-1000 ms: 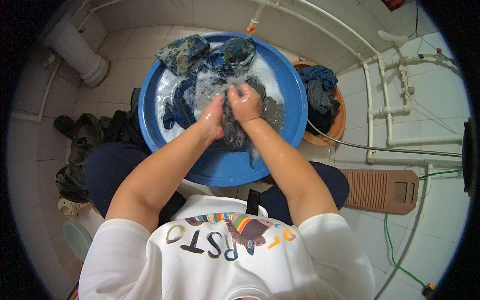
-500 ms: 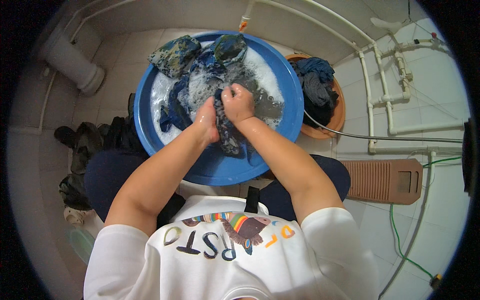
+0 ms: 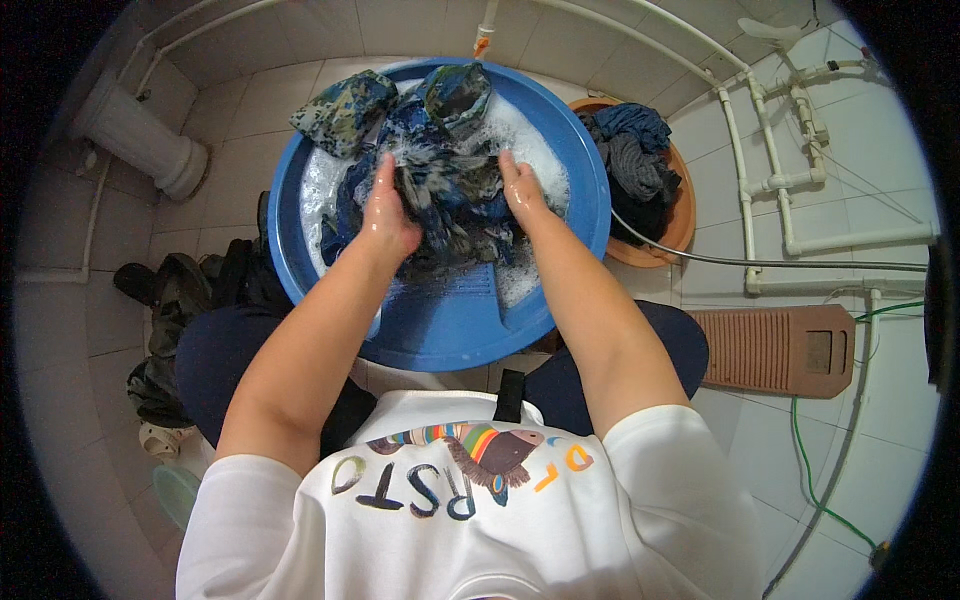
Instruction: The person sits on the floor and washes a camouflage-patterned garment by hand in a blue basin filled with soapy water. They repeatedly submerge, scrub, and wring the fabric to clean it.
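A large round blue basin (image 3: 430, 330) holds foamy water and a wet camouflage garment (image 3: 452, 205) in blue, green and dark patches. My left hand (image 3: 388, 215) grips the garment's left side, thumb up, with the other fingers mostly hidden beneath the cloth. On the opposite side my right hand (image 3: 524, 190) has hold of it too, its fingers partly hidden. The cloth between both hands is spread out and blurred by motion. Two bunched parts of camouflage cloth (image 3: 345, 108) rest against the basin's far rim. White suds (image 3: 525, 135) float around the cloth.
Right of the basin stands an orange-brown tub (image 3: 680, 225) of dark clothes (image 3: 635, 165). A brown washboard (image 3: 775, 350) lies near my right knee. Dark clothing (image 3: 180, 300) is heaped at left. White pipes (image 3: 775, 185), a grey hose (image 3: 830, 266) and a green hose (image 3: 815, 490) run at right.
My hands were close together, squeezing a bunched strip of cloth over the near part of the basin. Now they are apart, and the garment is spread between them farther back.
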`<act>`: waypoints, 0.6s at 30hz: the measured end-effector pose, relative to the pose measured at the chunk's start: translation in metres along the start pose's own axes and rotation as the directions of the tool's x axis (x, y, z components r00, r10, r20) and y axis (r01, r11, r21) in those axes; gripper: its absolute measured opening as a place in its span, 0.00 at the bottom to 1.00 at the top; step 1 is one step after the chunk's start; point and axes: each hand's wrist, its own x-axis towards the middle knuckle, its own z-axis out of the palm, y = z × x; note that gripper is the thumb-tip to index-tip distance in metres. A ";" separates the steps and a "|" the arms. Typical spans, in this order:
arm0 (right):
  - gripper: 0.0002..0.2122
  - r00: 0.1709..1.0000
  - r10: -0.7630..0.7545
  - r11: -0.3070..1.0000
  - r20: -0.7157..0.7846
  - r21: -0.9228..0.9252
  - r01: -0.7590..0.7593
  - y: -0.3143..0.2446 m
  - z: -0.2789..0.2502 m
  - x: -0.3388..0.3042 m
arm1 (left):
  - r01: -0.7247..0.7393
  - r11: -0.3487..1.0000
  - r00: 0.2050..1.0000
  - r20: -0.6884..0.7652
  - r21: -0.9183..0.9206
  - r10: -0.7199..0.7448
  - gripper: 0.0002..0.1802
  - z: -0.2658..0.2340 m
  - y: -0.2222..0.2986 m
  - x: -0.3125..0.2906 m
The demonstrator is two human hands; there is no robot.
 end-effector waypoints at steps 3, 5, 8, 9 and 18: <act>0.30 0.904 0.254 0.865 0.343 -0.499 -0.054 0.012 0.001 0.009 | -0.069 0.994 0.997 -0.010 0.090 0.070 0.27 -0.069 0.006 0.052; 0.23 0.863 0.260 0.711 0.432 -0.691 0.132 0.046 -0.012 0.029 | -0.053 0.972 0.992 -0.096 0.230 0.077 0.33 -0.055 0.002 0.043; 0.13 0.949 0.148 0.614 0.278 -0.778 0.133 0.007 -0.013 -0.002 | -0.026 0.927 0.974 -0.197 0.374 0.107 0.37 -0.033 0.004 0.013; 0.12 0.985 0.046 0.686 0.165 -0.722 0.088 -0.006 -0.012 -0.011 | -0.009 0.935 0.983 -0.168 0.353 0.073 0.37 -0.053 0.003 0.032; 0.11 0.644 -0.713 0.701 0.277 0.254 0.666 -0.130 0.017 -0.140 | 0.453 0.883 0.501 0.855 -0.123 -0.138 0.27 -0.080 0.003 0.054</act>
